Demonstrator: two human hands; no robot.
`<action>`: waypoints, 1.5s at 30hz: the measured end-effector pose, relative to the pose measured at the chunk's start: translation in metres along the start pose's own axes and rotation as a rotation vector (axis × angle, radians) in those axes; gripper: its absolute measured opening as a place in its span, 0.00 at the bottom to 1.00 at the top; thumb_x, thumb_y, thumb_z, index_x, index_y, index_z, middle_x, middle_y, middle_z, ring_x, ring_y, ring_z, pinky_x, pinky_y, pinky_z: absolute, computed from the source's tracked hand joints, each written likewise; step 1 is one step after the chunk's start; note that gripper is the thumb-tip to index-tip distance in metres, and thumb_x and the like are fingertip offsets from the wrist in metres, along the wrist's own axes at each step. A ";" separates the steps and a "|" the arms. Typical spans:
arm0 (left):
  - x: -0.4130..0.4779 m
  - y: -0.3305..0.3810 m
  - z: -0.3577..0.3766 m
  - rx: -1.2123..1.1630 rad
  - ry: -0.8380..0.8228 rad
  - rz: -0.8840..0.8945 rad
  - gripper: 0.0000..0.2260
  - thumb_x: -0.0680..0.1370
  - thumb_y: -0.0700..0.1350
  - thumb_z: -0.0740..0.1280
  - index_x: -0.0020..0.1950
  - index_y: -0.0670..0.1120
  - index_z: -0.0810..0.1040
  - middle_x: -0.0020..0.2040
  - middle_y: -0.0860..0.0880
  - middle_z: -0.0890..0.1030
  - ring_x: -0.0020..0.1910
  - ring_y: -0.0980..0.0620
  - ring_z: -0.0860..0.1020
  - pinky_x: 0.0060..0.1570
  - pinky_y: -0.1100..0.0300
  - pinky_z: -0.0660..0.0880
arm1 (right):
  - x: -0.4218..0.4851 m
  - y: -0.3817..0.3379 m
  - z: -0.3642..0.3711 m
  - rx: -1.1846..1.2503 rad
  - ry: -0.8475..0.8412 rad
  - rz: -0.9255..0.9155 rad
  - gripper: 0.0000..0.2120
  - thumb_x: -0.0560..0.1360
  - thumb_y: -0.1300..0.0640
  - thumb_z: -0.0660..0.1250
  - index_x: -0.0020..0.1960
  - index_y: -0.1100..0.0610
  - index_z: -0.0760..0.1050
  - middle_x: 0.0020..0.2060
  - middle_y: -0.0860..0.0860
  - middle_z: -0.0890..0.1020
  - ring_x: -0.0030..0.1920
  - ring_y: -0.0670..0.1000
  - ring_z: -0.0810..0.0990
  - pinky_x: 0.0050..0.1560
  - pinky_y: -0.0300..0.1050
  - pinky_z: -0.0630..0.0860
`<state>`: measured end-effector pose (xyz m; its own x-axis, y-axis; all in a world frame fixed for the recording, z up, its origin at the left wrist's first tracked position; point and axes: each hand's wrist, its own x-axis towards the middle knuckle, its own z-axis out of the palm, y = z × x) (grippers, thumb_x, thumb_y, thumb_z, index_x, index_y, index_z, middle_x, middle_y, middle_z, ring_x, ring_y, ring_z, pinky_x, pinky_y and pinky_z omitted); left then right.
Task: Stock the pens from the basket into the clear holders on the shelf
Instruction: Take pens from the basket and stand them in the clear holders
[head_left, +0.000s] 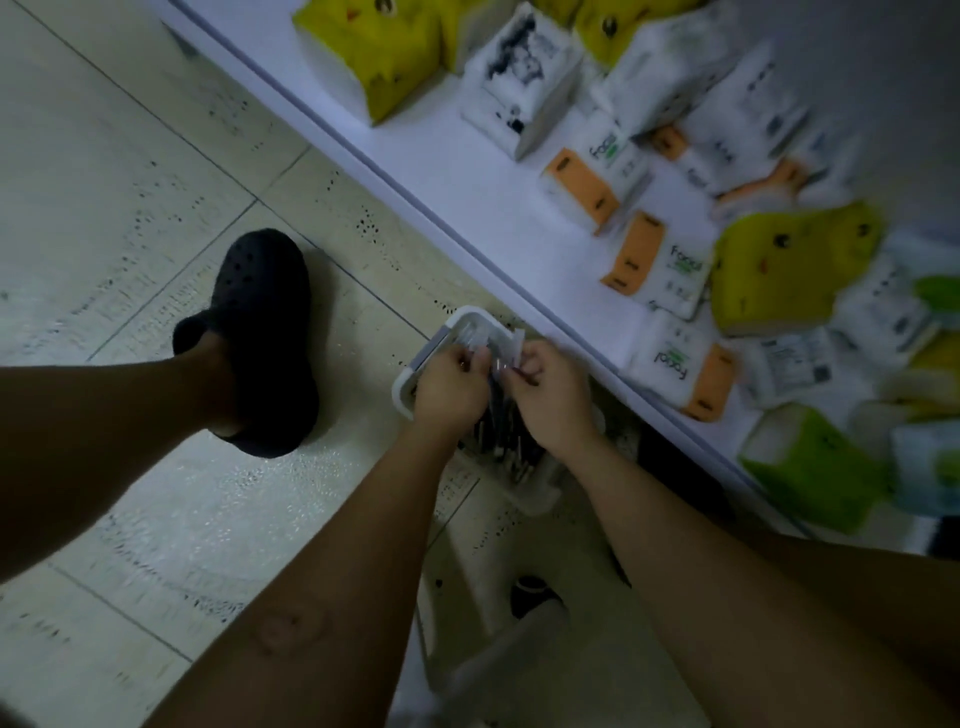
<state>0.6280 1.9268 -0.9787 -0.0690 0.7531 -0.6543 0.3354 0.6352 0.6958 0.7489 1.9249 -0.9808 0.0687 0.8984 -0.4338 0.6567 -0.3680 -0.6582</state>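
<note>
My left hand (449, 387) and right hand (550, 400) are close together just above the basket (457, 319). The fingers of both are curled, and both pinch a small clear packet (511, 343) between them. The blur keeps me from telling what is inside the packet.

The basket is white with a grey strip along one rim. It sits on the tiled floor (130, 182), right against the foot of the shelf (467, 192). The pens (501, 436) lie in it below my wrists as a loose heap of thin sticks, mostly dark, some with pale ends. I cannot read any print on them.

The shelf is white and holds soft packs of tissues. Several white packs with orange ends (660, 270) carry the word "facial" in dark letters, with a small green mark under it; the smaller lines of print are too blurred to read. Yellow packs (374, 47) with small dark marks and an orange one lie at the back and at the right, and a green pack (810, 467) sits near the front edge.

A dark clog with holes (265, 332) is on my foot, out on the floor to the left of the basket.
</note>
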 end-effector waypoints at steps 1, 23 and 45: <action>-0.005 0.007 -0.001 0.037 0.010 0.064 0.18 0.83 0.51 0.55 0.50 0.37 0.76 0.35 0.43 0.76 0.36 0.46 0.75 0.34 0.58 0.68 | -0.005 -0.007 -0.008 0.021 0.023 -0.015 0.06 0.77 0.58 0.68 0.52 0.53 0.73 0.36 0.42 0.74 0.36 0.39 0.74 0.36 0.35 0.68; -0.186 0.191 -0.044 -0.169 -0.131 0.760 0.08 0.81 0.43 0.64 0.56 0.42 0.78 0.43 0.46 0.79 0.44 0.50 0.81 0.45 0.51 0.82 | -0.158 -0.120 -0.194 0.291 0.456 -0.403 0.18 0.75 0.59 0.71 0.62 0.50 0.71 0.43 0.48 0.78 0.36 0.42 0.79 0.34 0.35 0.75; -0.379 0.406 -0.050 0.108 -0.077 1.517 0.11 0.74 0.40 0.72 0.55 0.49 0.77 0.44 0.50 0.80 0.39 0.53 0.83 0.39 0.52 0.82 | -0.280 -0.221 -0.422 0.211 0.831 -0.893 0.19 0.71 0.60 0.74 0.56 0.44 0.74 0.41 0.45 0.78 0.37 0.44 0.81 0.40 0.42 0.81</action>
<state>0.7439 1.9083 -0.4336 0.4396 0.6494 0.6205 0.1068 -0.7237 0.6818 0.9012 1.8554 -0.4544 0.1654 0.7058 0.6888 0.5899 0.4889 -0.6426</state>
